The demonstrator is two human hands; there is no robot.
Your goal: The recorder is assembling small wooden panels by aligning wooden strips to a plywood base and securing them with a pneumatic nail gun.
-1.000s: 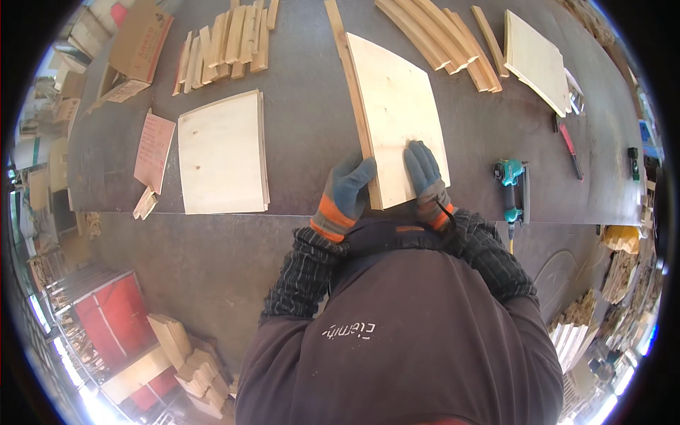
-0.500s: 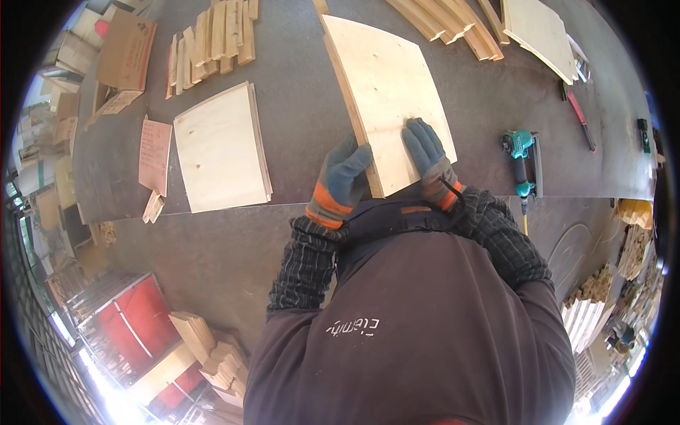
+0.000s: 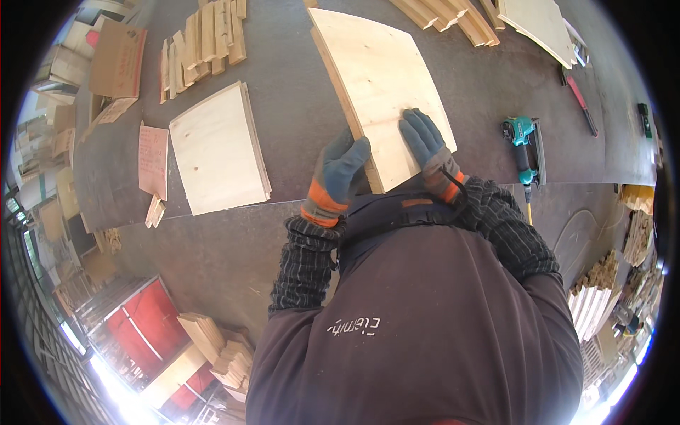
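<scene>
A pale plywood panel (image 3: 382,79) lies in front of me, its near end at the table's near edge. Along its left side shows a thicker wooden edge (image 3: 341,86). My left hand (image 3: 336,173), in a blue and grey glove with an orange cuff, grips that edge near the close corner, thumb on top. My right hand (image 3: 428,145), gloved alike, rests flat on the panel's top near its right side, fingers stretched out. What supports the panel underneath is hidden.
On the dark table (image 3: 297,106) lie stacked plywood sheets (image 3: 218,152), wooden strips (image 3: 205,39), curved wooden pieces (image 3: 453,18) and a pink written card (image 3: 153,159). A teal nail gun (image 3: 523,145) with a hose and a red-handled tool (image 3: 582,106) lie to the right.
The view has shifted slightly, so table items appear a little displaced. Both hands keep their places on the panel, which looks almost unmoved.
</scene>
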